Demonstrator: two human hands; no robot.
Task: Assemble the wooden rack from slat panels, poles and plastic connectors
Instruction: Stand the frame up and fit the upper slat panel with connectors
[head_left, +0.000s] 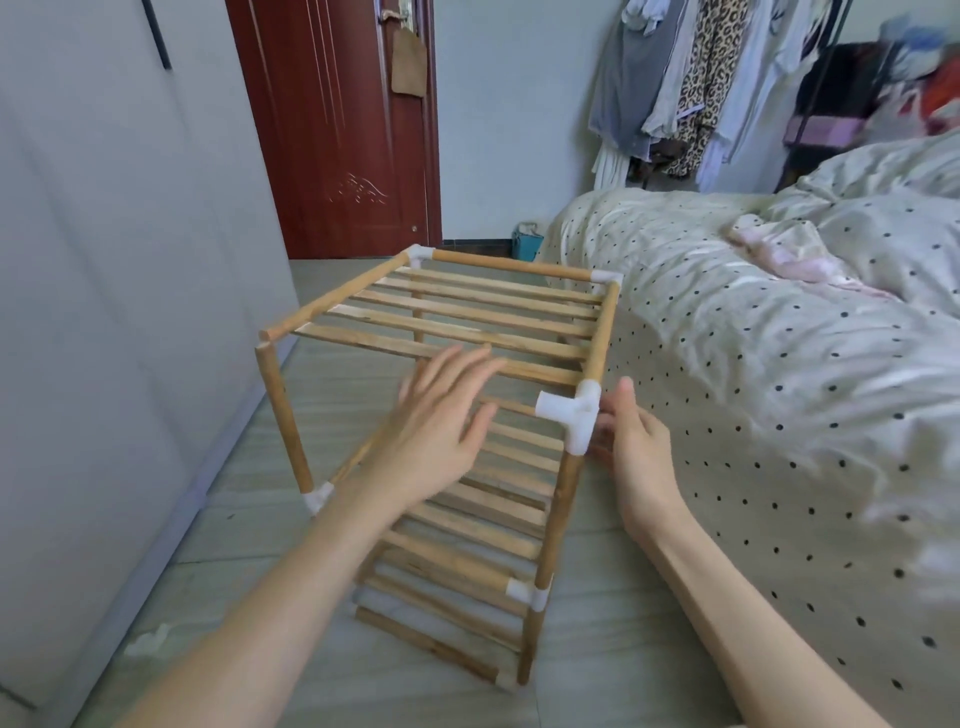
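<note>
Standing on the grey floor (623, 649) just beside the bed (779, 364) is the half-built wooden rack (467, 395), and everything else can be placed from it. Its top slat panel (457, 317) lies level, framed by poles, with white plastic connectors at the two far corners and at the near corner on the bed side. That near connector (571, 413) caps an upright pole (556, 525) and has one socket sticking out sideways with nothing in it. At the rack's near corner away from the bed, the top rail and the upright pole (283, 415) meet with bare ends, no connector on them.

The left hand (441, 431) hovers over the near edge of the top panel, fingers straight and spread, holding nothing. The right hand (631, 447) sits on the bed side of the near connector, fingers loosely curled toward it; whether they actually touch the plastic I cannot tell.

A lower slat panel (467, 525) runs beneath the left hand, and more slats lie nearer still along the floor. Beyond the rack is a dark red door (337, 130); past the bed, clothes (701, 78) hang on a rail.
</note>
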